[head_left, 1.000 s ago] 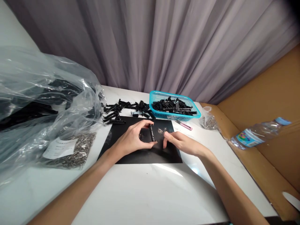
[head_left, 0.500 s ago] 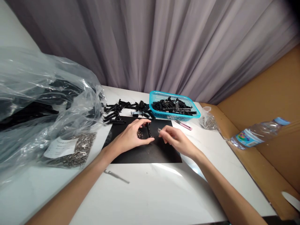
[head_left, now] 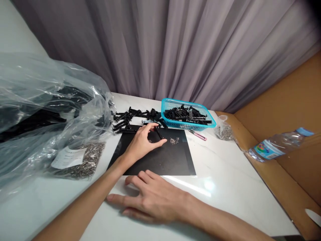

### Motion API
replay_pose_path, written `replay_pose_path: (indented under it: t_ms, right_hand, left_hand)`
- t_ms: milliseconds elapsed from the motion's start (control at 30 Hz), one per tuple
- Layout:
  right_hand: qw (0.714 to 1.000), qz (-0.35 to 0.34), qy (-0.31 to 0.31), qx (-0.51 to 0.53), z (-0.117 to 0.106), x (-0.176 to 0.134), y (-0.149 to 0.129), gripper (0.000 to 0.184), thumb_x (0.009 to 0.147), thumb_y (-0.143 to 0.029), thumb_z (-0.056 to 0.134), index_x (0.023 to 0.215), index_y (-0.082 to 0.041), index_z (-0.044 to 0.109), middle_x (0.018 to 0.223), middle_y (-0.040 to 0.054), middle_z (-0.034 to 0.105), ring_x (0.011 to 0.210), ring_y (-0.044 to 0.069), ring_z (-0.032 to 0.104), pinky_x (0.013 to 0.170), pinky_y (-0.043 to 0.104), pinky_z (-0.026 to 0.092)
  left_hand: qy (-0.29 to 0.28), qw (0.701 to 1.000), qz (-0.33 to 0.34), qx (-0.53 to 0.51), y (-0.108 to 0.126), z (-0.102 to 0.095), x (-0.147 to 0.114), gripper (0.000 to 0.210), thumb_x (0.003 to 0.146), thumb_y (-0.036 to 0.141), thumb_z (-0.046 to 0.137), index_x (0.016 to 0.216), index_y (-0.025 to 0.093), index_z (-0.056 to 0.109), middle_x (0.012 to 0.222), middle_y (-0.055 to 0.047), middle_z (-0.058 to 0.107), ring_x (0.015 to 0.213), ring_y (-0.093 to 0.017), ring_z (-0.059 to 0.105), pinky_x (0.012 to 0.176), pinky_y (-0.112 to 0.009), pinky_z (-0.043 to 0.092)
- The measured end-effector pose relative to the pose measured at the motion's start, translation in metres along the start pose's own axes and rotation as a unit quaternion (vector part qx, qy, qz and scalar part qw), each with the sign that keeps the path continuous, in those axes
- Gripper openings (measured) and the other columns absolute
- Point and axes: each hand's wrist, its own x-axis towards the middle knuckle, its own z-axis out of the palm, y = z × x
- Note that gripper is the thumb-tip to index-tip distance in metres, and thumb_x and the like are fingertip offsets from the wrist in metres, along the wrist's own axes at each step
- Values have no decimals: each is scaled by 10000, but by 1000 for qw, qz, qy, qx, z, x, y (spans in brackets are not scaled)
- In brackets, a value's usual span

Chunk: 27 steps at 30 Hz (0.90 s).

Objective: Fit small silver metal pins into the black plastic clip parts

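While my left hand (head_left: 142, 141) pinches one black part (head_left: 158, 133), right hand (head_left: 157, 197) spread, eleven-o'clock loose parts (head_left: 125, 115) remain; one-o'clock basket (head_left: 190, 127) holds many.

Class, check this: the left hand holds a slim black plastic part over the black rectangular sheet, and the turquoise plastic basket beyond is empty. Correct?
No: the turquoise plastic basket isn't empty; the head view shows black plastic parts heaped in it. The left hand does hold a slim black plastic part over the black rectangular sheet.
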Motion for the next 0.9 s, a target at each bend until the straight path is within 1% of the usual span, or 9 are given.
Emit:
replay_pose_path:
  t_ms: [67, 167, 300, 400, 500, 633, 733, 800, 900]
  right_hand:
    - [1000, 11, -7, -9, -1, 1, 2, 497, 1111, -410, 368, 1585, -259, 382, 1318, 108, 583, 1018, 231, 517, 911, 381, 444]
    - [1000, 17, -3, -2, -2, 2, 4, 467, 1102, -406, 378, 1525, -222, 456, 1439, 103, 551, 1015, 225, 510, 923, 378, 447]
    - [1000, -30, -7, 1, -4, 5, 6, 420, 1091, -345, 412, 1437, -130, 513, 1579, 84, 489, 1031, 217, 500, 921, 360, 463]
    - [999, -47, -18, 2, -5, 6, 6, 459, 1056, -342, 485, 1445, -100, 489, 1594, 91, 488, 1060, 224, 503, 941, 360, 471]
    - [999, -42, -14, 2, -2, 7, 7, 536, 1043, -344, 482, 1518, -103, 423, 1634, 73, 446, 1045, 224, 507, 939, 357, 477]
    - [999, -51, -13, 1, 0, 8, 6, 622, 1041, -350, 476, 1597, -111, 329, 1666, 40, 408, 1029, 215, 506, 950, 348, 482]
    - [998, -65, -5, -19, 0, 7, 5, 547, 1072, -319, 444, 1573, -110, 381, 1639, 42, 447, 996, 201, 508, 892, 335, 490]
    - [996, -70, 22, -47, 1, 7, 4, 409, 1103, -254, 385, 1467, -125, 519, 1562, 48, 530, 990, 189, 520, 831, 326, 483]
    - [991, -89, 65, -73, 5, 8, 2, 332, 1110, -167, 359, 1104, -144, 690, 1252, 66, 688, 960, 180, 554, 738, 315, 455]
  left_hand:
    - [19, 1000, -3, -20, 2, 1, 2, 552, 775, 468, 857, 1216, 234, 622, 1080, -51, 727, 1014, -251, 707, 948, -414, 583]
    - [40, 998, -11, -46, 4, 0, 5, 529, 781, 447, 860, 1207, 232, 633, 1089, -45, 736, 1007, -236, 712, 941, -398, 588]
    - [55, 997, -17, -58, 6, -4, 9, 501, 782, 438, 857, 1182, 222, 644, 1095, -46, 735, 1011, -232, 709, 948, -400, 584]
    - [56, 997, -11, -57, 6, -6, 10, 501, 785, 440, 854, 1186, 224, 644, 1095, -43, 734, 1016, -230, 707, 955, -400, 582]
    - [59, 996, -10, -60, 5, -7, 12, 508, 773, 438, 865, 1179, 224, 648, 1070, -37, 734, 992, -225, 709, 946, -397, 585]
    - [105, 990, -35, -87, 6, -7, 14, 475, 787, 421, 852, 1164, 220, 644, 1063, -35, 741, 953, -210, 714, 926, -386, 591]
    - [127, 987, -49, -86, 7, -7, 15, 483, 794, 436, 844, 1173, 222, 634, 1088, -42, 745, 962, -213, 719, 916, -387, 596]
    - [121, 989, -51, -76, 7, -6, 15, 496, 790, 457, 844, 1172, 223, 633, 1078, -41, 744, 952, -216, 719, 911, -393, 598]
    - [99, 992, -35, -68, 6, -5, 12, 497, 783, 457, 849, 1163, 221, 632, 1064, -38, 741, 937, -215, 715, 921, -394, 593]
